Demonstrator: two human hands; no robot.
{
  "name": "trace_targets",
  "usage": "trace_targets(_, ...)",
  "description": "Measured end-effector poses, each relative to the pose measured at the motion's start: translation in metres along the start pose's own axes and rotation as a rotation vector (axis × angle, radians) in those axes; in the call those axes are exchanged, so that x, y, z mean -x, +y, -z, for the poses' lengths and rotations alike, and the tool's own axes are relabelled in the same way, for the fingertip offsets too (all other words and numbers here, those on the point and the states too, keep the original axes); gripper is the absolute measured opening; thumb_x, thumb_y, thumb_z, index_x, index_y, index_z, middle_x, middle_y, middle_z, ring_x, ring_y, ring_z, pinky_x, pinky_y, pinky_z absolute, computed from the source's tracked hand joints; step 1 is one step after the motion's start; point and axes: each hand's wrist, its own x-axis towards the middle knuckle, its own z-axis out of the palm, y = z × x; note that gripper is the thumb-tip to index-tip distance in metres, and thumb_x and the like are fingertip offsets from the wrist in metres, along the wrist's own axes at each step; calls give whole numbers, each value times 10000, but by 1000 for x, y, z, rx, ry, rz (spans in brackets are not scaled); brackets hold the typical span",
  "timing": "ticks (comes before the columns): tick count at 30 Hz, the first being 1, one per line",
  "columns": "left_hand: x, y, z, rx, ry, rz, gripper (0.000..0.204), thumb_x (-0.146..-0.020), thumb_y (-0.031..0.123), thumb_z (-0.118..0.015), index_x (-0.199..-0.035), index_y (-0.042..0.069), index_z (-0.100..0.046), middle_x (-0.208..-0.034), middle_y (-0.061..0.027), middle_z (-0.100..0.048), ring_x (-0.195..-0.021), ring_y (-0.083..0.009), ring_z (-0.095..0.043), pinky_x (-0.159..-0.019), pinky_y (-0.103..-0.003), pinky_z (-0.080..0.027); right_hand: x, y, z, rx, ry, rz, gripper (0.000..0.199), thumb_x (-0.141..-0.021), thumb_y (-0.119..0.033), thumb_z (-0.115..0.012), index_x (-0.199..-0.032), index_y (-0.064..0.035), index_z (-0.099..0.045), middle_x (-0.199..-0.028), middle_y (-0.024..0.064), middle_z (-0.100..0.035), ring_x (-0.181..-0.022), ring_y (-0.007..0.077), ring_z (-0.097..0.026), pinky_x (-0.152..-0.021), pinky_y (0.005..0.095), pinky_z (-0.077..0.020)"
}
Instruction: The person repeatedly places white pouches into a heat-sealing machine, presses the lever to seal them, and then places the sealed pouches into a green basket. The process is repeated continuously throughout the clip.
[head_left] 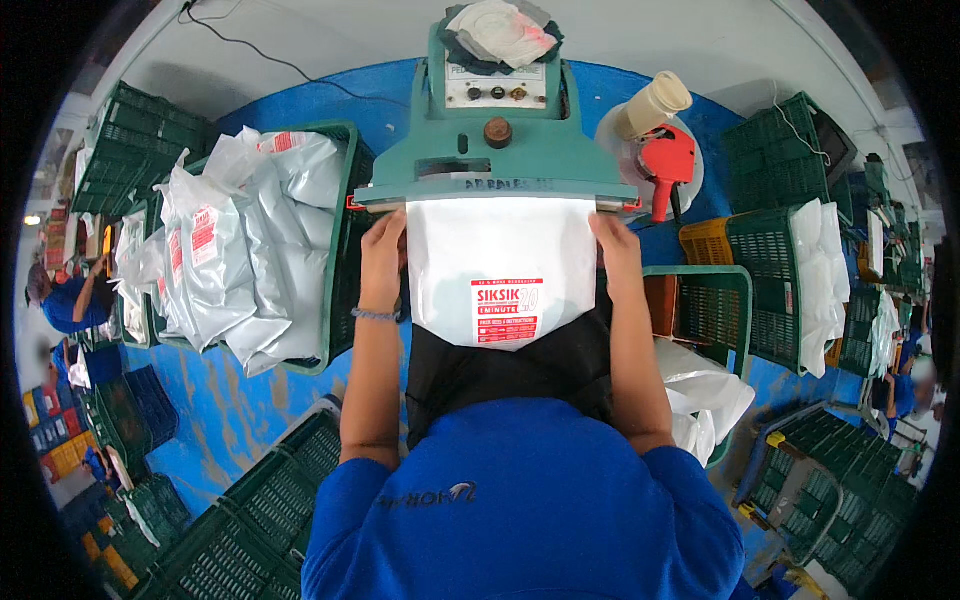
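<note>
A white plastic bag (470, 245) with a red printed block hangs in front of me, its top edge at the jaw of a teal sealing machine (410, 165). My left hand (384, 255) pinches the bag's upper left corner, fingers closed and partly hidden behind it. At the upper right corner, my right hand (616, 250) grips in the same way, just under the machine's bar. The bag's lower end bulges to a blunt point above my lap.
Left of me, a green crate (345, 250) is heaped with filled white bags (260, 250). A green crate (740, 290) with more white bags stands at my right. Beyond it are a red tape-gun-shaped tool (668, 160) and a beige container (655, 103). A cloth (500, 35) lies on the machine.
</note>
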Motion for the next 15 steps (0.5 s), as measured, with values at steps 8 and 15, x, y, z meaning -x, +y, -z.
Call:
trace_targets(8, 64, 3, -16, -114, -1, -90, 189, -871, 85, -623, -1022, -24, -654, -922, -31, -660, -822, -70, -574, -768, -221, -449, 56, -21, 2, 208, 40, -12, 207, -862, -186, -657, -794, 7, -624, -690, -32, -528, -664, 59, -433, -603, 219, -363)
trace_targets(15, 0, 22, -54, 152, 155, -382, 155, -853, 73, -660, -967, -31, -664, -869, -12, -651, -749, -43, -540, -685, -186, -420, -12, -46, -35, 326, 354, 335, 179, -822, -138, -700, -777, 21, -631, -642, 37, -577, -636, 78, -503, -616, 237, -425)
